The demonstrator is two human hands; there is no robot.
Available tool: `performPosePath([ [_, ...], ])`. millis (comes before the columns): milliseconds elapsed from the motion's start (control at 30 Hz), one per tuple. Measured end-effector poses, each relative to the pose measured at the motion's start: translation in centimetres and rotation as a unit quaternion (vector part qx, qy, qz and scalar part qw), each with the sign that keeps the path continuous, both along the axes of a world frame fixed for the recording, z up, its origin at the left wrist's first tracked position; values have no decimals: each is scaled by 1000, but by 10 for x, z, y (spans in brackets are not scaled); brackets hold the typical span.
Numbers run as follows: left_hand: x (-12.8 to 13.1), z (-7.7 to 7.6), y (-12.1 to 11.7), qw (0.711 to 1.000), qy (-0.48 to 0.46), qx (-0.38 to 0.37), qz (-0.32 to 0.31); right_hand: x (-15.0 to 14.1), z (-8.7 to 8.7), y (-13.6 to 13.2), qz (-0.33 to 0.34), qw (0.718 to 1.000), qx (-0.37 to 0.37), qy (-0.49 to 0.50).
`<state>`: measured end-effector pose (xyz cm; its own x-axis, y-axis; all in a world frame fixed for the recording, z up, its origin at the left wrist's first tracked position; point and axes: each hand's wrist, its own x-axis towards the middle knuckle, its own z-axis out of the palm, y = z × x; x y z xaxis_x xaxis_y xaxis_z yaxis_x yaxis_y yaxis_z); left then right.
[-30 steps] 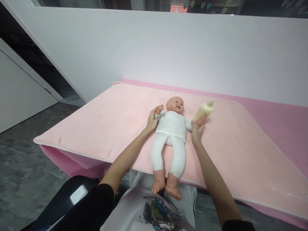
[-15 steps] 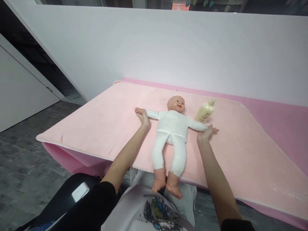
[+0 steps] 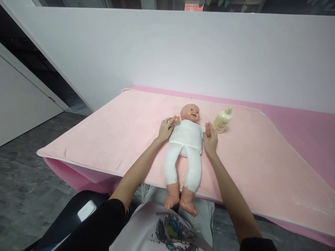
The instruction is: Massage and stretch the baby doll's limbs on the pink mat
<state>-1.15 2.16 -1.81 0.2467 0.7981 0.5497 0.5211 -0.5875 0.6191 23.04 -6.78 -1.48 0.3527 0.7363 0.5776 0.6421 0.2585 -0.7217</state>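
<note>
A baby doll with a white cloth body lies on its back, its head away from me and its feet past the near edge of the pink blanket. Beside its shoulder, my left hand is closed around the doll's arm near its small hand. My right hand grips the other arm, which is folded up by the doll's chest. Both doll arms are bent and mostly hidden behind my hands. Just beyond my right hand stands a pale yellow pump bottle.
The pink blanket covers the table, over a darker pink cloth. A white partition rises behind the table. At lower left, a white object rests on a black surface next to my left arm.
Both my hands have moved inward with the doll's arms, which were stretched out to the sides and are now folded in by its shoulders and chest. The bottle has stayed put.
</note>
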Motion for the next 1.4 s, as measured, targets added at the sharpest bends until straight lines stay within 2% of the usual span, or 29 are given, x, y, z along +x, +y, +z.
performPosePath([
  [100,6,10,-11,997,58,15,-38,-5,4,-4,43,985,-45,-158],
  [200,10,14,-17,997,51,10,-52,-5,8,-7,77,973,-45,-212],
  [333,13,14,-20,998,27,8,-51,-6,10,-9,97,973,-34,-209],
  [667,15,16,-20,998,16,0,-67,-9,4,-4,51,978,-45,-198],
  [933,16,17,-19,998,0,-3,-69,-10,0,-2,47,981,-37,-183],
  [1133,20,21,-20,996,-27,13,-83,-14,3,0,45,976,-35,-212],
  [1267,22,25,-19,992,-9,15,-123,-15,4,2,52,970,-40,-233],
  [1400,22,25,-21,993,10,16,-113,-14,5,2,59,972,-44,-223],
])
